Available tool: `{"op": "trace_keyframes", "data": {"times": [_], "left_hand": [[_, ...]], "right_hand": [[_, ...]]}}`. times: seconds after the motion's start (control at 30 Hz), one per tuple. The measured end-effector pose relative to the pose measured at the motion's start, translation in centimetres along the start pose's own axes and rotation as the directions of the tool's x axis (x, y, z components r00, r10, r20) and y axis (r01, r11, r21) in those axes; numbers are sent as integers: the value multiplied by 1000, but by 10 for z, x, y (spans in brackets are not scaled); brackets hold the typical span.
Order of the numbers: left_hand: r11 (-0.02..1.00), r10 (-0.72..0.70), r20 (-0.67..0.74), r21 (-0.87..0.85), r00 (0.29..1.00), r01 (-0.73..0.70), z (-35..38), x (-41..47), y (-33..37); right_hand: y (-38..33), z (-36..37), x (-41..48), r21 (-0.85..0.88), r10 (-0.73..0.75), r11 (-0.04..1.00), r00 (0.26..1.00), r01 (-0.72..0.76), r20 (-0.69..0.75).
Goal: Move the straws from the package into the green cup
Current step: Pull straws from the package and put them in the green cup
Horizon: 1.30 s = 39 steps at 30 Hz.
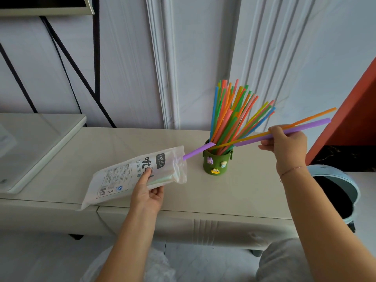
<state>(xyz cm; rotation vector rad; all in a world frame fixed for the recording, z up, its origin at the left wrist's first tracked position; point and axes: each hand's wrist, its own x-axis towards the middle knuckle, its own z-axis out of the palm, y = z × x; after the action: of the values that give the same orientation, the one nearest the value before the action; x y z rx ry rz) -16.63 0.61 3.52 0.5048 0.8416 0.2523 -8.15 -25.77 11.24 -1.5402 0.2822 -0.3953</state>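
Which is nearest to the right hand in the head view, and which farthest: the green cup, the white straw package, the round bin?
From the right hand:
1. Green cup, on the counter to its left.
2. Round blue-rimmed bin, lower right; close to the cup's rank.
3. White straw package, far left, in the left hand.

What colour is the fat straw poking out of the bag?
Purple straw, seen from the head camera.
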Motion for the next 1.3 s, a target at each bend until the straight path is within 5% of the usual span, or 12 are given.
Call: {"op": "trace_keyframes", "data": {"times": [0.23, 0.6, 0.8, 1.07, 1.3], "left_hand": [[1000, 11, -2, 5, 1000, -11, -2, 1, 5], [1000, -2, 18, 2, 1000, 2, 0, -2, -1], [1000, -4, 21, 26, 1000, 3, -1, 3, -3], [999, 0, 37, 32, 999, -1, 1, 3, -5], [999, 13, 87, 34, 996, -16, 4, -2, -6]], "right_hand": [[-3, -1, 3, -57, -10, 998, 999, 8, -36], [38, 46, -4, -346, 65, 937, 955, 42, 291], [45, 53, -4, -490, 33, 863, 954, 123, 298], [44, 40, -11, -343, -76, 924, 959, 170, 272], [52, 41, -15, -365, 24, 926, 948, 99, 318]]}}
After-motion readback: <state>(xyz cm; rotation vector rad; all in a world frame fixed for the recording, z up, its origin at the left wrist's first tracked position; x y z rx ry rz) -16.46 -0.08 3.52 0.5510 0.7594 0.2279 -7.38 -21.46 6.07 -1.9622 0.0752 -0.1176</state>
